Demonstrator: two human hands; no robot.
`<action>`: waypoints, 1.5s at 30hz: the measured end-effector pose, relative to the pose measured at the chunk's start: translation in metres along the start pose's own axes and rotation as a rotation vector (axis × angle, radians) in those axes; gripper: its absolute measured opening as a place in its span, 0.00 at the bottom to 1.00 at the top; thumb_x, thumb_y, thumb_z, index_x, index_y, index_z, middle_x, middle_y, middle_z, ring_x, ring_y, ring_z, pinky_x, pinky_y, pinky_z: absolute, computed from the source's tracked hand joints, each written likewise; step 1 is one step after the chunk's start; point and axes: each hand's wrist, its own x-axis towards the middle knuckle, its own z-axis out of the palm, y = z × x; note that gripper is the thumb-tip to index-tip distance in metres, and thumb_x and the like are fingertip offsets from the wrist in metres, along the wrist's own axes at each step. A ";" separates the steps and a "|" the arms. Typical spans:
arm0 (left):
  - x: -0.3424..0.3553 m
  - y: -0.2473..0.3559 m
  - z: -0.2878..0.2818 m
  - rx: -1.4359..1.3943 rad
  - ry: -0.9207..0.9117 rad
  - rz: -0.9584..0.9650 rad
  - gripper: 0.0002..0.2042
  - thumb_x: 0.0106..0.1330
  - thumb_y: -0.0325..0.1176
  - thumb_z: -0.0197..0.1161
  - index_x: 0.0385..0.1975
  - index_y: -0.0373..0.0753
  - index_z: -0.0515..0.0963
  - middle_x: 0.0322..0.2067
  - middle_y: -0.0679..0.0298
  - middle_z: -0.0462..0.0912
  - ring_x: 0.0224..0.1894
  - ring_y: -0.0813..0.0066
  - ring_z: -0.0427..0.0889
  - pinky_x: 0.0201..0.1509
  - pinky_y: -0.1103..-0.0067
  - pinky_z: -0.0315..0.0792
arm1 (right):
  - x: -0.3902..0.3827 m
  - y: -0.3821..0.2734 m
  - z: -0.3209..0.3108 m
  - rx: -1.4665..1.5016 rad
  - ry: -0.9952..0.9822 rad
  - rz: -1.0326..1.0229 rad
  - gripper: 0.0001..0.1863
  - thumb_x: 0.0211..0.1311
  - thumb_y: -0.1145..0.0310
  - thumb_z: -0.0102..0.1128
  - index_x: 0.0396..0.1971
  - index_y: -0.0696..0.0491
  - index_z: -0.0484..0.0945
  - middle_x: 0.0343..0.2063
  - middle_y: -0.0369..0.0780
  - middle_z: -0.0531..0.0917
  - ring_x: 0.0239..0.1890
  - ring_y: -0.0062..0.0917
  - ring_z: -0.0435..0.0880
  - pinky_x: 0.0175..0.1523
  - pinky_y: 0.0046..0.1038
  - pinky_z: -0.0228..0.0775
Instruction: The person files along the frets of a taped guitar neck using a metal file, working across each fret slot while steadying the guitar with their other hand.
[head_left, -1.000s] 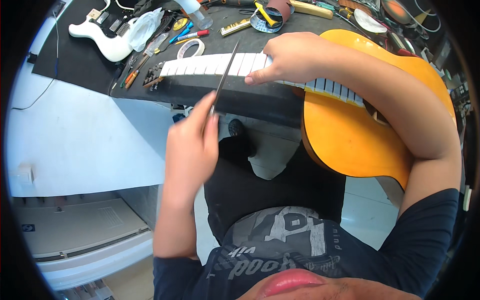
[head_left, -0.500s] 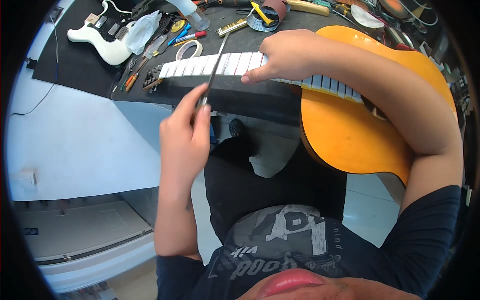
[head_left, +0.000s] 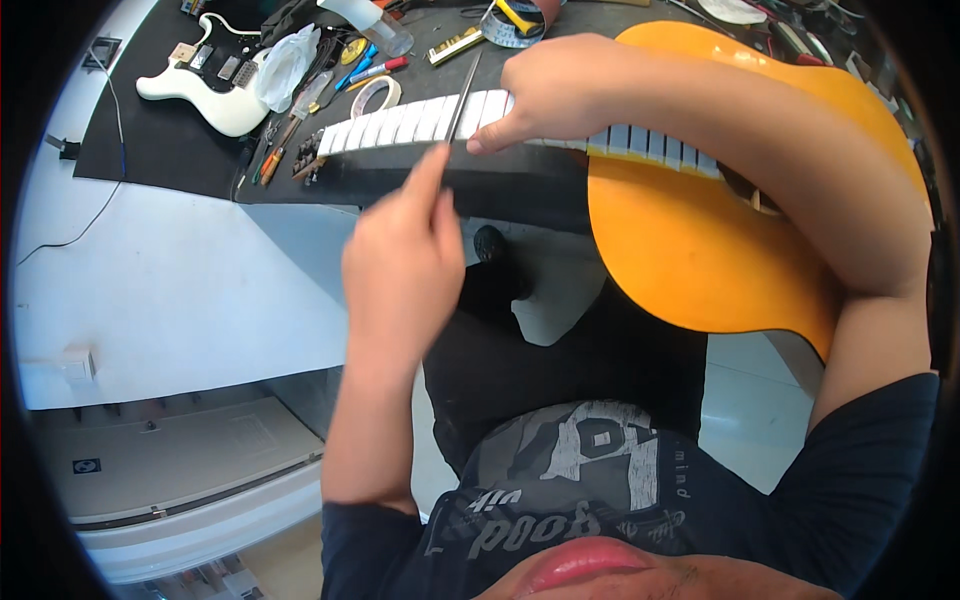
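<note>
My left hand (head_left: 405, 262) is closed on a slim metal file (head_left: 464, 95), index finger stretched along it. The file slants across the guitar neck (head_left: 398, 124), its tip beyond the far edge. White tape strips cover the fingerboard between the frets. Just right of the file, my right hand (head_left: 548, 92) grips the neck from above, with its thumb on the near side and its other fingers hidden. My right forearm lies over the orange acoustic guitar (head_left: 690, 260), whose body is at the right and whose headstock (head_left: 308, 155) is at the left.
Behind the neck on the dark bench (head_left: 190, 165) lie a roll of masking tape (head_left: 377, 97), markers (head_left: 380, 72), a clear bottle (head_left: 378, 28) and a harmonica-like metal piece (head_left: 455, 45). A white electric guitar body (head_left: 215, 100) lies at the far left, with screwdrivers (head_left: 277, 150) nearby.
My left hand has moved up and to the right, pushing the file farther across the neck. My right hand keeps its grip, and the whole view has shifted slightly.
</note>
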 end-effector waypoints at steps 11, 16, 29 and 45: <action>-0.079 -0.004 -0.006 -0.155 -0.009 -0.118 0.23 0.74 0.19 0.64 0.69 0.34 0.82 0.43 0.40 0.92 0.40 0.43 0.93 0.46 0.63 0.84 | -0.001 -0.006 -0.005 -0.018 -0.140 0.104 0.49 0.70 0.20 0.55 0.35 0.61 0.93 0.26 0.49 0.89 0.32 0.39 0.93 0.41 0.41 0.85; 0.026 -0.010 -0.013 -0.138 -0.064 -0.113 0.17 0.78 0.29 0.64 0.63 0.36 0.86 0.38 0.42 0.90 0.38 0.43 0.91 0.47 0.63 0.82 | 0.005 -0.012 -0.008 0.026 -0.052 0.014 0.49 0.70 0.20 0.55 0.32 0.60 0.93 0.25 0.48 0.88 0.32 0.40 0.92 0.41 0.43 0.85; 0.016 -0.008 -0.010 -0.123 -0.052 -0.047 0.18 0.78 0.26 0.64 0.65 0.35 0.84 0.38 0.40 0.90 0.35 0.45 0.91 0.43 0.67 0.82 | -0.003 -0.006 -0.012 0.009 -0.053 0.039 0.48 0.71 0.22 0.56 0.34 0.60 0.93 0.27 0.49 0.89 0.32 0.39 0.92 0.42 0.41 0.85; 0.029 0.001 -0.014 -0.222 -0.147 -0.210 0.23 0.77 0.21 0.62 0.71 0.37 0.80 0.36 0.41 0.89 0.32 0.52 0.89 0.45 0.68 0.82 | 0.005 -0.005 -0.008 -0.015 -0.071 0.013 0.48 0.71 0.20 0.55 0.33 0.59 0.93 0.26 0.47 0.89 0.31 0.38 0.92 0.42 0.40 0.85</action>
